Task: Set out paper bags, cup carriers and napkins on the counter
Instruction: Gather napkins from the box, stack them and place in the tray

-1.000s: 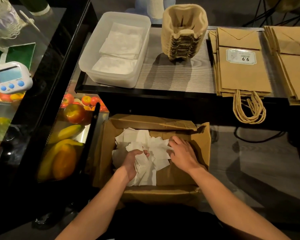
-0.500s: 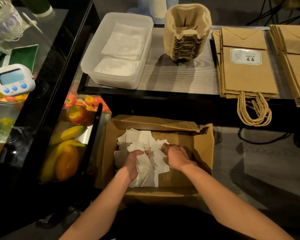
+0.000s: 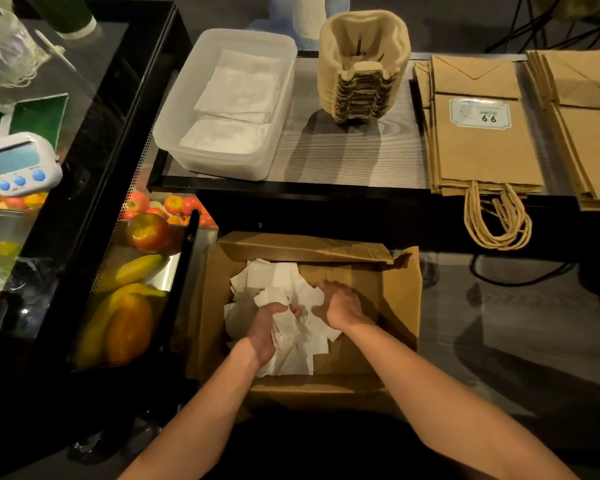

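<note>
two hands (image 3: 265,329) (image 3: 342,308), one box (image 3: 397,299) of napkins (image 3: 274,276)

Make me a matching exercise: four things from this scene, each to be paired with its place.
1 cup carriers
2 timer
3 loose napkins
4 labelled paper bags

a in the cardboard box
b handles hanging over the counter edge
c stacked right of the plastic tub
d on the glass-topped case

Pairs: 1-c, 2-d, 3-a, 4-b
</note>
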